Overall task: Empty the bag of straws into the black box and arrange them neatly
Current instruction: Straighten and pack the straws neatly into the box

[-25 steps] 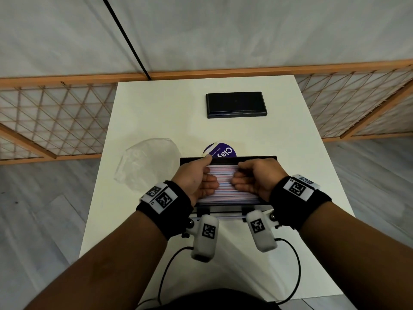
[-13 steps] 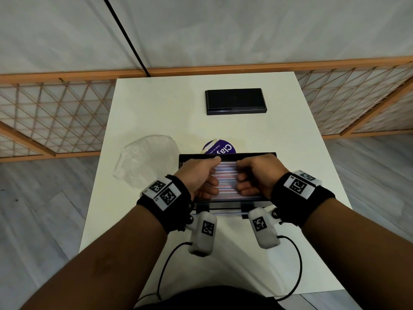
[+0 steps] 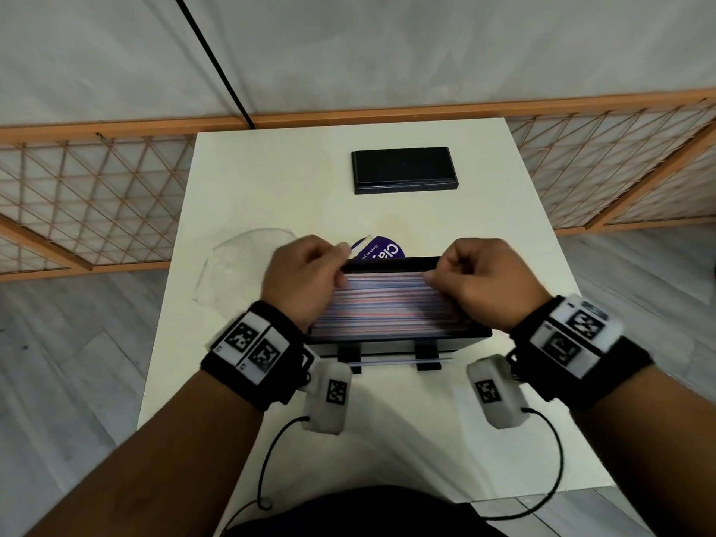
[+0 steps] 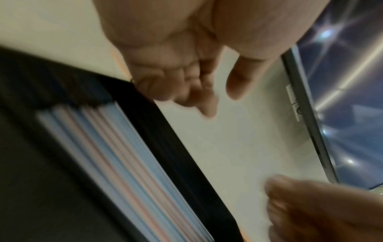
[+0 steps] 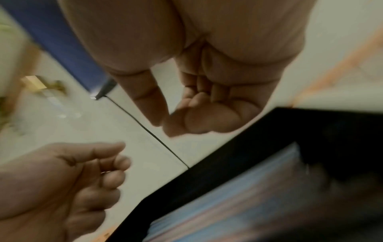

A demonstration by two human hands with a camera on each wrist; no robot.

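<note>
The black box [image 3: 387, 341] stands at mid-table, filled with red, blue and white straws [image 3: 387, 308] lying side by side along its length. My left hand [image 3: 306, 277] hovers over the box's far left corner, fingers curled, holding nothing. Over the far right corner my right hand [image 3: 476, 281] is curled too, thumb tip against forefinger, nothing in it. The left wrist view shows the left hand [image 4: 182, 81] above the box wall [image 4: 176, 139] and the straws [image 4: 124, 155]. The right wrist view shows the right hand [image 5: 207, 106] clear of the box [image 5: 228, 163].
The empty clear bag [image 3: 240, 269] lies left of the box. A purple round label [image 3: 381, 250] peeks out behind it. The black lid [image 3: 403, 170] sits at the far end of the white table [image 3: 271, 188]. One loose straw [image 3: 399, 360] lies by the box's front clips.
Both hands were close together pressing on the middle of the straws. They have moved apart toward the far corners and lifted off, baring the straws.
</note>
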